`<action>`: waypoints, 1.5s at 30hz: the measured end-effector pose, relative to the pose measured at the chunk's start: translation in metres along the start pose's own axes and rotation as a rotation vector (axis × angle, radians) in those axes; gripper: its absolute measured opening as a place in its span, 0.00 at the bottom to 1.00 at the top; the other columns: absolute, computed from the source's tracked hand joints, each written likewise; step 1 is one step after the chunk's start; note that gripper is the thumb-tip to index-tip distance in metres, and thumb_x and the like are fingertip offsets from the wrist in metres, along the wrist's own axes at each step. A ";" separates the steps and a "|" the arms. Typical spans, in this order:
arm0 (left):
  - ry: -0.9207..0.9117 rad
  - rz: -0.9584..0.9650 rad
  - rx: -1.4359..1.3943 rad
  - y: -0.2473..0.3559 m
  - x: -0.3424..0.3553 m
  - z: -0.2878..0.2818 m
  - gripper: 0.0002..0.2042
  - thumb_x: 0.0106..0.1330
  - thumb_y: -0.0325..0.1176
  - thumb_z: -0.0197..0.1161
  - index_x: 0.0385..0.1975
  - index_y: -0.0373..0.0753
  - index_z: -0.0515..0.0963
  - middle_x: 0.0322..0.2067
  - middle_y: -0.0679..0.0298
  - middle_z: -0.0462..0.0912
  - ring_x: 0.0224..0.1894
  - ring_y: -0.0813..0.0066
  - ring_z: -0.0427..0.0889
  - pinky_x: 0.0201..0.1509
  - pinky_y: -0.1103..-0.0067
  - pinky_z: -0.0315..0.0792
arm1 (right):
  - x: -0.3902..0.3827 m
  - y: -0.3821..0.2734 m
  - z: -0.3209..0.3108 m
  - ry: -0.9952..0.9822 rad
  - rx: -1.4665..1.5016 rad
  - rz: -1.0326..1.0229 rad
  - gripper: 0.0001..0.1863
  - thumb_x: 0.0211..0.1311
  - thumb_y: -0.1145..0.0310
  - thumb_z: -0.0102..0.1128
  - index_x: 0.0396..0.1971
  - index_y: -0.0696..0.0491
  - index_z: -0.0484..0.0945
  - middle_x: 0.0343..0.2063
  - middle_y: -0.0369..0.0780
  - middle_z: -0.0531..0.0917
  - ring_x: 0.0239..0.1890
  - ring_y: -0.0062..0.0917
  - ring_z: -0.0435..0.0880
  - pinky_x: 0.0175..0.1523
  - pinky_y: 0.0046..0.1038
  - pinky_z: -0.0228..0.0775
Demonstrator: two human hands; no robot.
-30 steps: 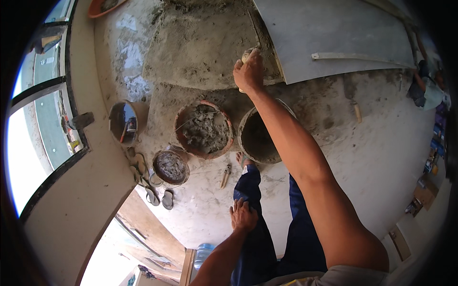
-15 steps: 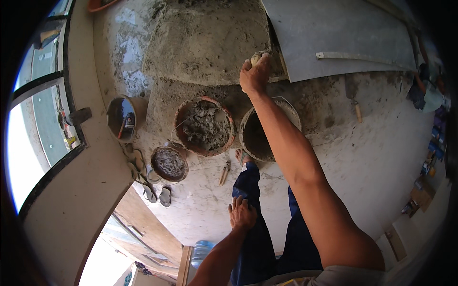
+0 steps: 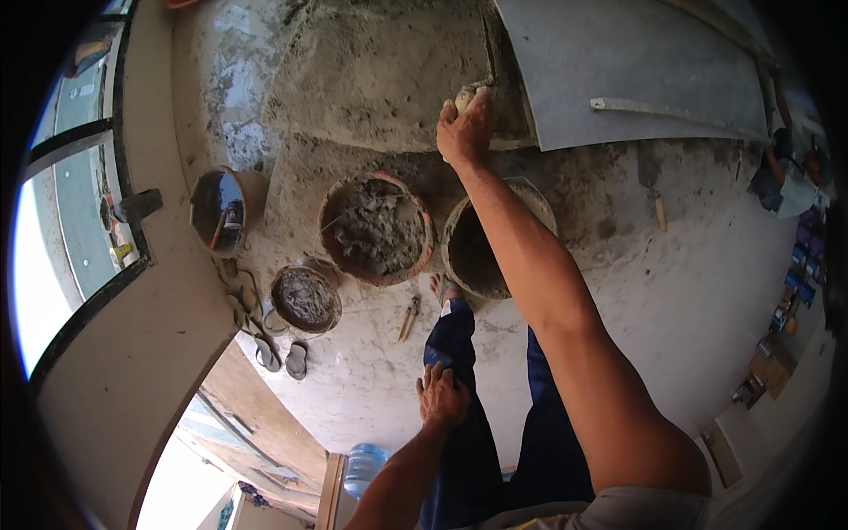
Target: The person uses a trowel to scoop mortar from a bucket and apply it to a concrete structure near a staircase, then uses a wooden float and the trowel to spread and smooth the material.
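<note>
My right hand reaches far forward over a grey mortar-smeared board. It is closed around the pale rounded handle of a trowel. The blade is hard to tell from the mortar; a thin edge runs away from my fist. Under my right forearm stands a dark bucket, partly hidden by the arm. My left hand lies on my left knee, fingers spread and nothing in it. Left of the dark bucket is a reddish-rimmed tub of lumpy grey mortar.
A smaller bucket of grey mix and a bucket with a bottle inside stand left. A grey sheet lies at far right, another trowel below it. Two wooden-handled tools and slippers lie on the floor.
My right hand has shifted slightly left over the mortar-smeared board, still gripping the trowel, and a thin edge now shows beyond it. My left hand stays on the knee. The view has shifted slightly.
</note>
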State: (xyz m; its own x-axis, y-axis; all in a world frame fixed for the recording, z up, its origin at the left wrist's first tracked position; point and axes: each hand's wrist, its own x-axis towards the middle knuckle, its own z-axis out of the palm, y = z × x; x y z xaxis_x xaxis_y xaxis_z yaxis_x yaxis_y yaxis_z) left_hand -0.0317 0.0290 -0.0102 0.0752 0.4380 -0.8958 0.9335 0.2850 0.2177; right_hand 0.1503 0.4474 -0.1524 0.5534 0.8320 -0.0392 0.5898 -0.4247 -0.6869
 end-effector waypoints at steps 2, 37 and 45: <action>-0.009 -0.004 0.010 0.002 -0.001 -0.004 0.20 0.69 0.40 0.54 0.57 0.36 0.76 0.70 0.50 0.66 0.77 0.50 0.56 0.79 0.51 0.48 | 0.018 -0.005 0.005 0.039 -0.015 0.019 0.31 0.69 0.67 0.59 0.64 0.67 0.60 0.55 0.58 0.71 0.58 0.52 0.75 0.58 0.47 0.72; 0.060 -0.022 0.066 0.011 -0.019 0.029 0.21 0.67 0.39 0.58 0.56 0.35 0.78 0.68 0.51 0.70 0.75 0.55 0.61 0.79 0.59 0.51 | -0.211 0.063 -0.153 -0.203 0.120 -0.067 0.24 0.70 0.59 0.63 0.54 0.60 0.68 0.42 0.55 0.77 0.43 0.54 0.79 0.48 0.48 0.71; 0.061 -0.049 0.060 0.028 -0.026 0.035 0.23 0.68 0.40 0.57 0.59 0.36 0.77 0.69 0.52 0.69 0.76 0.55 0.60 0.79 0.59 0.50 | -0.276 0.105 -0.247 -0.494 0.032 -0.109 0.23 0.63 0.66 0.64 0.52 0.61 0.68 0.39 0.55 0.78 0.43 0.52 0.82 0.48 0.45 0.76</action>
State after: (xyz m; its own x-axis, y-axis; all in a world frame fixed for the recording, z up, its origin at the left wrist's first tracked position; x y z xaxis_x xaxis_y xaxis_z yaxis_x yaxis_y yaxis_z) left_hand 0.0051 -0.0042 0.0058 0.0092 0.4760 -0.8794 0.9550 0.2565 0.1488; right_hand 0.2044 0.0855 -0.0345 0.1402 0.9438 -0.2992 0.6058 -0.3208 -0.7281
